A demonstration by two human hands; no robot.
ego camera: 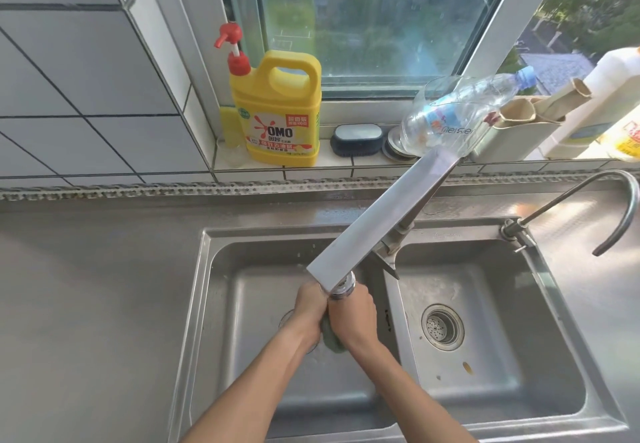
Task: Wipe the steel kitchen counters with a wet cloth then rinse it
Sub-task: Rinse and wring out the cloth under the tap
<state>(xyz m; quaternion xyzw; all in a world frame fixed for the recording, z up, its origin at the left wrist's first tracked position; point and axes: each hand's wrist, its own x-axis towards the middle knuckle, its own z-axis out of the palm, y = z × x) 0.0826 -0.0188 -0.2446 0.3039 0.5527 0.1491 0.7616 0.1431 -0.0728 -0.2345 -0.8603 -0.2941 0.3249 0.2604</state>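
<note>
Squeezing the green cloth [333,340] between both hands, left hand [309,311] and right hand [354,314] curling tightly around it, directly under the faucet head [343,286] and over the left sink basin [242,304]. Probably rinsing now; better turning and wringing the cloth under the spout, keeping it low over the drain [289,318] just left of the hands.

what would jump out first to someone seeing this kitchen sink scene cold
First the two bare hands, left hand and right hand, squeezing a green cloth in a shared grip over the left basin of the double steel sink, under the flat steel faucet spout. Next the bright yellow detergent jug with a red pump on the tiled windowsill behind.
</note>
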